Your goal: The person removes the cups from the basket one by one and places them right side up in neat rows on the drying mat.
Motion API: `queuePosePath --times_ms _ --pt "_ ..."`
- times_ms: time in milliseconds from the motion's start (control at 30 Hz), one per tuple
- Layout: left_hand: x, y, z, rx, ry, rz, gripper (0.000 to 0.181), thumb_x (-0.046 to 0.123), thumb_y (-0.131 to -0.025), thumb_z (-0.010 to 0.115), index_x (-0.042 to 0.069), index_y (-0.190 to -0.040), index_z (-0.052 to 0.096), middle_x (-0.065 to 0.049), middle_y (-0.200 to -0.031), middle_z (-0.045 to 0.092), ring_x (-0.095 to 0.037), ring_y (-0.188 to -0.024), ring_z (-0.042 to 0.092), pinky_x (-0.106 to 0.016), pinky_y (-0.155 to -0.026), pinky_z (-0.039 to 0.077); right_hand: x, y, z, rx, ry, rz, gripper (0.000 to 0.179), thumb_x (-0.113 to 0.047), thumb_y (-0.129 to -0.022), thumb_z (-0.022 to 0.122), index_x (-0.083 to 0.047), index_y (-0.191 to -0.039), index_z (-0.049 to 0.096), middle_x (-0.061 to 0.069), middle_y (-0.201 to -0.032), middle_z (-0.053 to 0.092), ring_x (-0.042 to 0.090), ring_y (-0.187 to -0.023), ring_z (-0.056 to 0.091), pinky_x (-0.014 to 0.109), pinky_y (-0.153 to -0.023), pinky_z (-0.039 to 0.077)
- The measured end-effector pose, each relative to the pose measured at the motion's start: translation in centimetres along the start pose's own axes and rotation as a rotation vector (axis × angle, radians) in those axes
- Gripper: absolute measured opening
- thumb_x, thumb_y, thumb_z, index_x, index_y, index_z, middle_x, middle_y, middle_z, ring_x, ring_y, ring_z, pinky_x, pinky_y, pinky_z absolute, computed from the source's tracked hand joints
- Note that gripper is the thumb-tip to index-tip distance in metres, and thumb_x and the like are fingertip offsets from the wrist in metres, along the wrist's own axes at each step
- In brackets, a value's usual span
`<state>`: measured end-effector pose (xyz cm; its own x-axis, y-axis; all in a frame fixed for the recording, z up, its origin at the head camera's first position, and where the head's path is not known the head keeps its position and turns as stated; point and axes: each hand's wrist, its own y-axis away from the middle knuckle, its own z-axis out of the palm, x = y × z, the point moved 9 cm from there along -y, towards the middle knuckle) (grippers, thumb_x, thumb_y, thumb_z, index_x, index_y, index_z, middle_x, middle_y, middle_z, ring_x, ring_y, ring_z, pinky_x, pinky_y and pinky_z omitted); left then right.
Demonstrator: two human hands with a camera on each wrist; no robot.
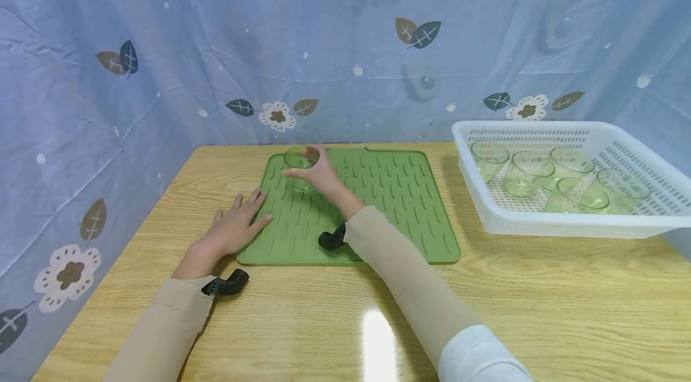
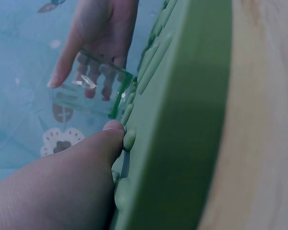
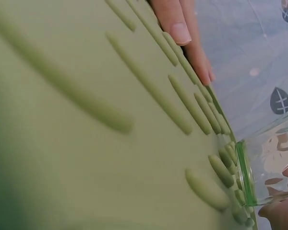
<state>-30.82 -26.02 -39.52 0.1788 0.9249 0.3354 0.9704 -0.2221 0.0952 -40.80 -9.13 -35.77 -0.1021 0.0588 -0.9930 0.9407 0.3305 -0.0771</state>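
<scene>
A clear drinking glass (image 1: 299, 182) with a greenish base stands upright near the far left corner of a green ridged mat (image 1: 388, 232). My right hand (image 1: 324, 175) grips it from the right, thumb on the near side and fingers round the far side. In the left wrist view the glass (image 2: 67, 99) has its base right at the mat's ridges. My left hand (image 1: 233, 229) rests flat on the mat's left edge, fingers stretched forward and thumb on the mat. Only the glass's lower part (image 3: 264, 177) shows in the right wrist view.
At the right of the wooden table (image 1: 302, 322) stands a white slotted plastic basket (image 1: 567, 225) holding several similar glasses (image 1: 528, 175). A blue patterned curtain (image 1: 345, 22) hangs behind the table and along its sides. Each wrist carries a black strap mount (image 1: 227, 283).
</scene>
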Motion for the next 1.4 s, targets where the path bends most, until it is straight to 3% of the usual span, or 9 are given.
queuePosePath --times_ms 667,1000,1400 --pt "0.1 -0.1 -0.1 0.005 -0.008 0.004 0.076 0.056 -0.109 0.036 0.012 -0.166 0.013 -0.013 -0.172 0.004 -0.049 -0.152 -0.002 -0.083 -0.106 -0.001 -0.3 0.0 0.2 -0.006 0.063 -0.008 0.098 -0.023 -0.087 0.086 -0.007 -0.161 0.024 0.014 -0.153 0.045 0.035 -0.141 0.043 0.049 -0.107 0.045" --pt "0.3 -0.3 0.1 0.015 0.001 0.004 0.076 0.055 -0.109 0.036 0.011 -0.166 0.015 -0.014 -0.171 0.005 -0.049 -0.152 -0.002 -0.083 -0.106 -0.001 -0.2 0.1 -0.3 -0.048 0.161 -0.011 0.100 -0.025 -0.088 0.085 -0.008 -0.162 0.020 0.020 -0.153 0.042 0.036 -0.133 0.050 0.049 -0.103 0.048" --pt "0.3 0.0 -0.1 0.013 -0.012 0.003 0.076 0.055 -0.109 0.037 0.010 -0.166 0.016 -0.016 -0.171 0.006 -0.051 -0.152 0.000 -0.084 -0.106 0.001 0.1 0.5 -1.2 -0.065 0.232 -0.008 0.108 -0.031 -0.083 0.090 -0.012 -0.162 0.020 0.015 -0.149 0.046 0.033 -0.131 0.051 0.046 -0.104 0.048"
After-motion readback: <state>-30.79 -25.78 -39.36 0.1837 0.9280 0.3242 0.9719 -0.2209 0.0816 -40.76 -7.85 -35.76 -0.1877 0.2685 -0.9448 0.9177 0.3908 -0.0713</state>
